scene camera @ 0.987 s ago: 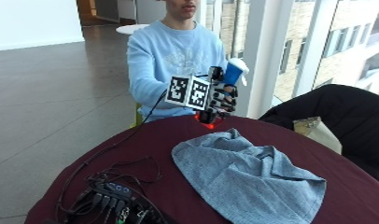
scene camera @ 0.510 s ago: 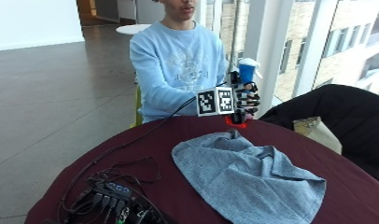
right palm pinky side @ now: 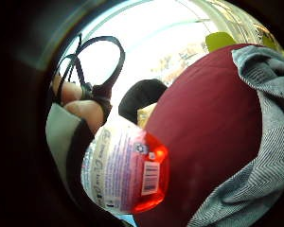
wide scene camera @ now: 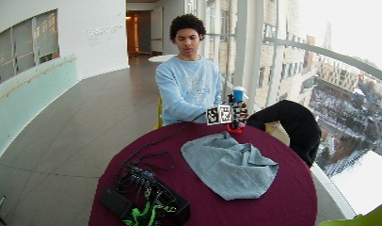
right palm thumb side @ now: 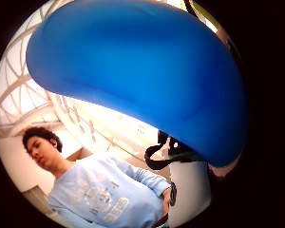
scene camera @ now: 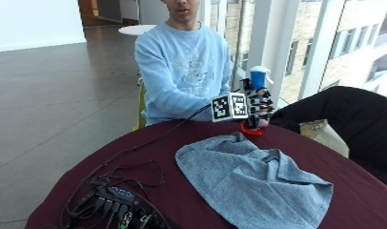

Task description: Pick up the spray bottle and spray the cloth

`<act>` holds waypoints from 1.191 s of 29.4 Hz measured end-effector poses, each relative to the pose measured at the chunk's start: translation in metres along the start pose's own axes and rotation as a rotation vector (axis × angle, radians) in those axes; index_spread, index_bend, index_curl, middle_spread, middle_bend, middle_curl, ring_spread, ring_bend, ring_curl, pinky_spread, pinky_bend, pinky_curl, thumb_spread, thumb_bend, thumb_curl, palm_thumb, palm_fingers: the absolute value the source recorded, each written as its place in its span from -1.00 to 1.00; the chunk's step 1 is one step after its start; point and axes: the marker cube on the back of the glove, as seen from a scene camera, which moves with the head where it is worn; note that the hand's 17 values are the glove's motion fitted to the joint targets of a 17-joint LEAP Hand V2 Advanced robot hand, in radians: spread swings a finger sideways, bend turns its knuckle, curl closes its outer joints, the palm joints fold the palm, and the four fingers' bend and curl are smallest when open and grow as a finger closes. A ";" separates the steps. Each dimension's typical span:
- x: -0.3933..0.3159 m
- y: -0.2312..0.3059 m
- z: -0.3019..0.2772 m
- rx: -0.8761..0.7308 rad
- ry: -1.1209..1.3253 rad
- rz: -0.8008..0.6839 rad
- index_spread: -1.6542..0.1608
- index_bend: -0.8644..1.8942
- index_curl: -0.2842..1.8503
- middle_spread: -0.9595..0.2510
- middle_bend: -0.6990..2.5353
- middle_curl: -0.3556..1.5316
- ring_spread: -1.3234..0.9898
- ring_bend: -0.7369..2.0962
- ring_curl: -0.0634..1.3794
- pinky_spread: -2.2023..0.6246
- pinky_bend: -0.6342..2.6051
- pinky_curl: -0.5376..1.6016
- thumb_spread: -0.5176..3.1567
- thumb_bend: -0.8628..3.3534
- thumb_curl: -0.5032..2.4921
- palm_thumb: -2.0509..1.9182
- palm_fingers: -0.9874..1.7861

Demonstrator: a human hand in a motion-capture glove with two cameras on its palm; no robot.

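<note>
Outside view showed the gloved right hand (scene camera: 259, 106), its grip wrapped round the spray bottle (scene camera: 258, 98), had lowered it toward the counter (scene camera: 149, 157) beside the cloth (scene camera: 257, 183), so spraying looked near.

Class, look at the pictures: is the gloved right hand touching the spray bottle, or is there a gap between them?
Touching. In the outside view the gloved right hand is wrapped round the spray bottle, fingers curled across its body. Its red base shows below the hand, its blue head above.
</note>
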 end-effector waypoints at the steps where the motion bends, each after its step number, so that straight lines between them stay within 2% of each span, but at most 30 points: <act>1: 0.001 0.000 0.001 0.001 0.003 0.000 0.59 -0.28 -0.44 0.45 -0.31 -0.12 0.12 -0.10 -0.37 0.63 -0.48 -0.15 -0.16 -0.60 -0.34 0.44 0.53; 13: 0.005 0.007 0.001 -0.065 0.034 0.055 0.58 -0.29 -0.44 0.45 -0.31 -0.12 0.10 -0.11 -0.37 0.64 -0.50 -0.16 -0.14 -0.61 -0.35 0.42 0.49; 17: -0.004 0.019 -0.015 -0.063 0.100 0.052 0.55 -0.30 -0.44 0.46 -0.34 -0.13 0.11 -0.17 -0.38 0.69 -0.48 -0.15 -0.14 -0.61 -0.37 0.40 0.33; 23: -0.026 0.042 -0.053 -0.073 0.228 0.050 0.53 -0.30 -0.47 0.47 -0.35 -0.15 0.11 -0.19 -0.41 0.71 -0.49 -0.16 -0.14 -0.61 -0.39 0.38 0.30; 35: -0.054 0.161 -0.166 -0.139 0.763 0.122 0.50 -0.29 -0.48 0.47 -0.37 -0.16 0.12 -0.22 -0.43 0.73 -0.49 -0.16 -0.13 -0.60 -0.42 0.37 0.29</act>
